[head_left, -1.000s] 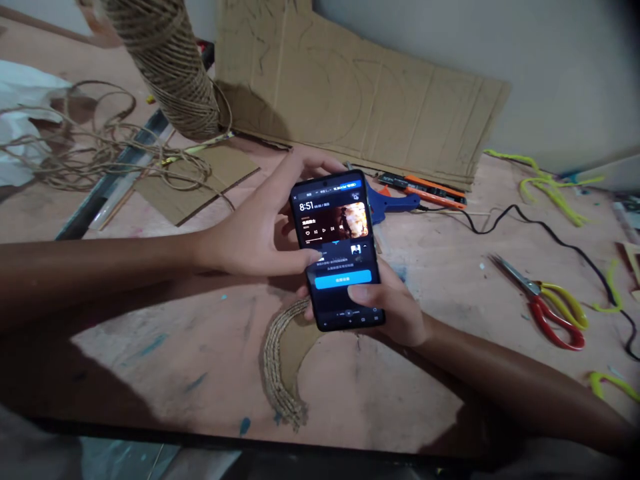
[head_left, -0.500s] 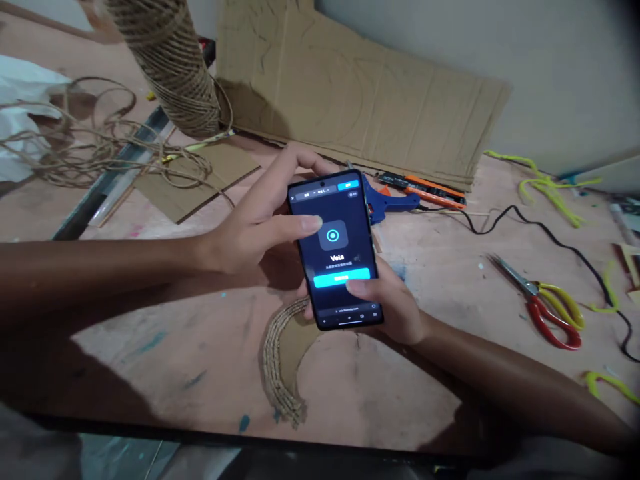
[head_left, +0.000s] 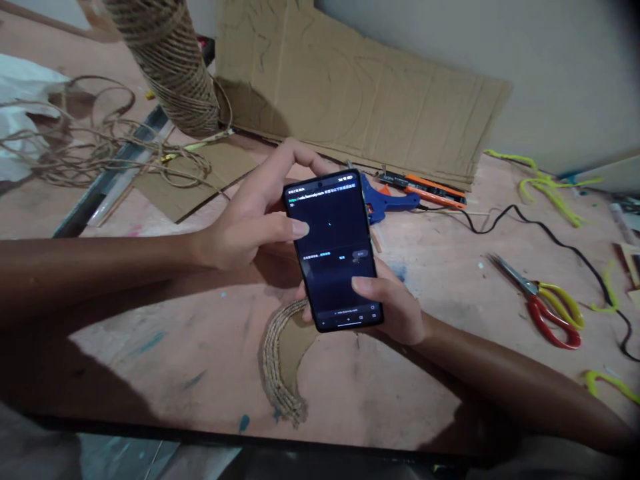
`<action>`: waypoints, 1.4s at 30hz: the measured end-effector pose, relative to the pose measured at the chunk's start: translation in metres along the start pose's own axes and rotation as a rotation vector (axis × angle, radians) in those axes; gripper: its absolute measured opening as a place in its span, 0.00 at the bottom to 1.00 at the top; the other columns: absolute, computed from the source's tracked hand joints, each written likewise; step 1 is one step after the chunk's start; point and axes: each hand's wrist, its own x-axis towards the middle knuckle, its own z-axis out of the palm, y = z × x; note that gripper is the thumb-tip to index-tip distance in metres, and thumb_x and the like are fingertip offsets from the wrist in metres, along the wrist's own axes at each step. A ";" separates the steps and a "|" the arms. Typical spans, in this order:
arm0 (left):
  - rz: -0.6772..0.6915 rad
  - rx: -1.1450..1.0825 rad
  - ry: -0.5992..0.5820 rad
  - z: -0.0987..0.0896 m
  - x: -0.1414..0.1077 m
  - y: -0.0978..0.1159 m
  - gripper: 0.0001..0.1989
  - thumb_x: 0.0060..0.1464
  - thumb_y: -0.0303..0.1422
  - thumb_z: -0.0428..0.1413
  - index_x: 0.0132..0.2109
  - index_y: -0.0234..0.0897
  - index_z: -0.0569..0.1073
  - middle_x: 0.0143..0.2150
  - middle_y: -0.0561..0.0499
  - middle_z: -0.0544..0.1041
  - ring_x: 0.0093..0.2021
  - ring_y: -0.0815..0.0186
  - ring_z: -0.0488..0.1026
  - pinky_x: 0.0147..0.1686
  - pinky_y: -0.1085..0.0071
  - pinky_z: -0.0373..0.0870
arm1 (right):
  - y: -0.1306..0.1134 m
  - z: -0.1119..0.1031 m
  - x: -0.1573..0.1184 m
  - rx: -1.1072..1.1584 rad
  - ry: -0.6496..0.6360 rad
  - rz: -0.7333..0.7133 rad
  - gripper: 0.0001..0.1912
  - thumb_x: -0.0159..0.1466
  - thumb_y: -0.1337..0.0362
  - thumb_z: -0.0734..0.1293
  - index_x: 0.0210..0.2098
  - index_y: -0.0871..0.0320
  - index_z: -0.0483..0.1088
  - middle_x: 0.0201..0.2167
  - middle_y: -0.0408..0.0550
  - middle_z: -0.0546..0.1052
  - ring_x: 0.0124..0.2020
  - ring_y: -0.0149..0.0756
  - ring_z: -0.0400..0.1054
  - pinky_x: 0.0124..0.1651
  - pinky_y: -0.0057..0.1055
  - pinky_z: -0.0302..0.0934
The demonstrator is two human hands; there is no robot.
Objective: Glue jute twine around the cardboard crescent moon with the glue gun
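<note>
A black phone (head_left: pixel 333 280) with a dark lit screen is held upright between both hands above the table. My left hand (head_left: pixel 255 220) grips its upper left side, thumb over the screen's edge and a finger bent behind the top. Around the lower right side is my right hand (head_left: pixel 393 300), its thumb resting on the screen; some of its fingers are hidden behind the phone. Below the phone lies a curved cardboard piece (head_left: pixel 295 347) with rows of twine along its outer edge, its upper end partly covered.
A large twine spool (head_left: pixel 173 73) stands at the upper left beside loose twine (head_left: pixel 95 153). Cardboard (head_left: pixel 350 100) leans at the back. A blue glue gun (head_left: pixel 390 203), an orange cutter (head_left: pixel 435 193), a black cord (head_left: pixel 545 240) and scissors (head_left: pixel 545 300) lie to the right.
The phone's screen has switched from a page with a bright blue button to a dark page with small text. My left thumb has shifted slightly left.
</note>
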 end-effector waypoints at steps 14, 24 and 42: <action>-0.088 -0.182 0.014 0.015 -0.010 -0.001 0.28 0.72 0.40 0.78 0.71 0.53 0.76 0.57 0.53 0.93 0.32 0.67 0.88 0.28 0.77 0.80 | -0.001 -0.006 0.005 -0.063 -0.139 -0.007 0.40 0.81 0.29 0.70 0.68 0.58 0.85 0.57 0.65 0.92 0.50 0.56 0.92 0.48 0.43 0.87; -0.034 -0.063 -0.019 0.006 -0.009 -0.003 0.29 0.73 0.41 0.78 0.73 0.54 0.78 0.55 0.53 0.91 0.42 0.60 0.92 0.35 0.72 0.83 | 0.009 -0.008 -0.001 0.018 -0.058 0.066 0.47 0.78 0.23 0.69 0.72 0.58 0.84 0.56 0.65 0.93 0.56 0.62 0.93 0.54 0.52 0.92; 0.000 0.060 -0.033 0.000 -0.009 0.001 0.36 0.68 0.46 0.83 0.73 0.51 0.78 0.77 0.46 0.86 0.67 0.51 0.90 0.52 0.65 0.87 | -0.002 0.000 0.002 0.004 -0.020 0.095 0.45 0.76 0.27 0.74 0.67 0.62 0.86 0.49 0.67 0.93 0.52 0.63 0.94 0.49 0.50 0.92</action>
